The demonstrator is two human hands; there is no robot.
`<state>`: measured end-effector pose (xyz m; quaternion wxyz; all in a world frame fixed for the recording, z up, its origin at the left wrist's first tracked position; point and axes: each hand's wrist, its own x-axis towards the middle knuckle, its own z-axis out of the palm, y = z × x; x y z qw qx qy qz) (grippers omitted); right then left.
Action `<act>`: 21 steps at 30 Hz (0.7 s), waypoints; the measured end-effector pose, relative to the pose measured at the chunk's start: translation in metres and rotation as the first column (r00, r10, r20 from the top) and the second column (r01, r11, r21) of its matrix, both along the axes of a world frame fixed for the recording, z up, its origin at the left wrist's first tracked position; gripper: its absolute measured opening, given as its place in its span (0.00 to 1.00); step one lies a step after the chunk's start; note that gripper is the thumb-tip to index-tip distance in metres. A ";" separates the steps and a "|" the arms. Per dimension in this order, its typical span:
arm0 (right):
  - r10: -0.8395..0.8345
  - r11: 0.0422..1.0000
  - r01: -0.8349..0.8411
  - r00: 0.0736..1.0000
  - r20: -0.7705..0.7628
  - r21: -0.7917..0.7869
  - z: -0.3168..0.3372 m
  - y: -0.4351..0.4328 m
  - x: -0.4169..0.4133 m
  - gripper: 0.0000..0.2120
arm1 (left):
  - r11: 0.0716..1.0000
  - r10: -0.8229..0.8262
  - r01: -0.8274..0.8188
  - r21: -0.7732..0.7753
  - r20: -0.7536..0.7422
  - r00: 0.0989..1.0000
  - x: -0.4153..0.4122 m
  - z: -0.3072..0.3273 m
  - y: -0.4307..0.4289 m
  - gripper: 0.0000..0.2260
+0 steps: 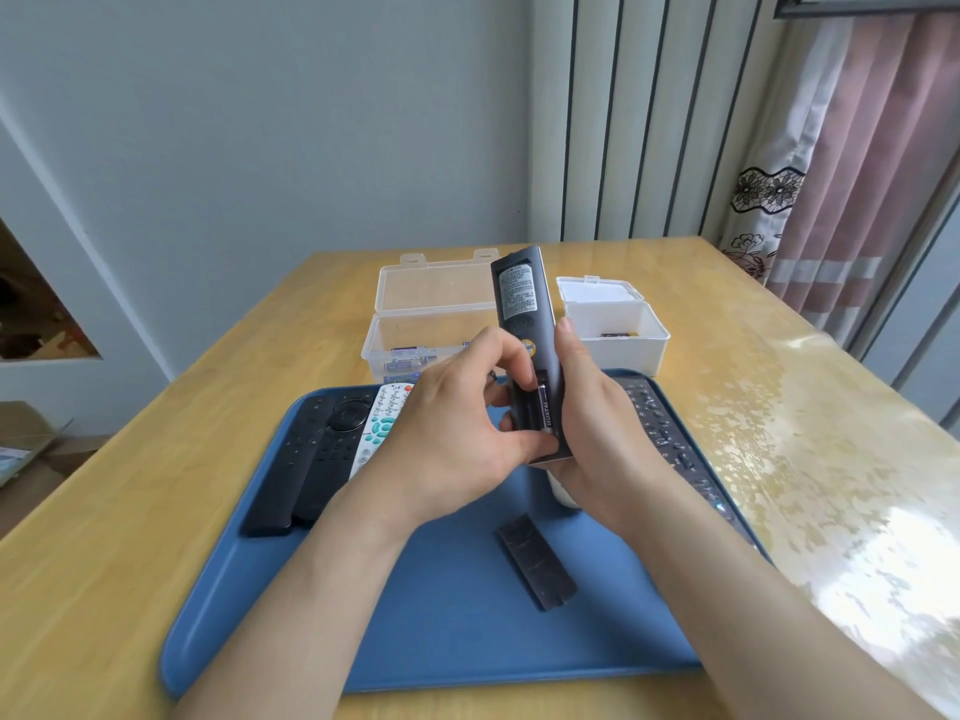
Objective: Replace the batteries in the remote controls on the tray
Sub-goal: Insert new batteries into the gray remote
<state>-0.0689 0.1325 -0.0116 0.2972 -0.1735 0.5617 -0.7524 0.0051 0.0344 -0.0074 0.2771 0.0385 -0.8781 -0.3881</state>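
Note:
I hold a dark grey remote (pixel 522 298) upright above the blue tray (pixel 441 631), its back facing me and its battery compartment uncovered. My right hand (pixel 592 423) grips its lower right side. My left hand (pixel 457 428) rests on its lower left, fingers at the compartment, where a black-and-purple battery (pixel 546 410) sits. The remote's black battery cover (pixel 537 561) lies loose on the tray. Two black remotes (pixel 296 459) and a white remote (pixel 382 420) lie at the tray's left, and a long dark remote (pixel 670 439) lies at its right.
Behind the tray stand a clear plastic box (pixel 415 324) with several batteries inside, lid open, and a white box (pixel 618 330) with its lid open. The wooden table (pixel 114 511) carries a glossy cover on the right. A curtain (pixel 831 174) hangs at far right.

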 end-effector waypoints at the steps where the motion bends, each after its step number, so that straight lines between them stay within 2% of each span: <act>1: 0.003 1.000 -0.003 1.000 0.000 -0.009 0.000 0.000 0.000 0.26 | 1.000 -0.008 0.008 0.014 -0.006 1.000 0.000 0.000 0.000 0.21; 3: 0.011 1.000 -0.011 1.000 0.004 -0.012 0.001 0.000 0.001 0.25 | 0.999 -0.024 0.024 -0.021 -0.018 1.000 0.003 0.002 0.001 0.19; 10: 0.005 0.998 0.000 0.997 0.074 -0.070 0.003 0.001 -0.005 0.26 | 0.949 -0.056 0.020 -0.316 -0.103 0.993 0.001 0.004 0.000 0.12; 21: 0.035 0.999 -0.034 0.999 0.041 -0.010 -0.003 0.000 -0.009 0.30 | 0.909 -0.058 0.013 -0.416 -0.095 0.994 0.000 0.002 -0.004 0.10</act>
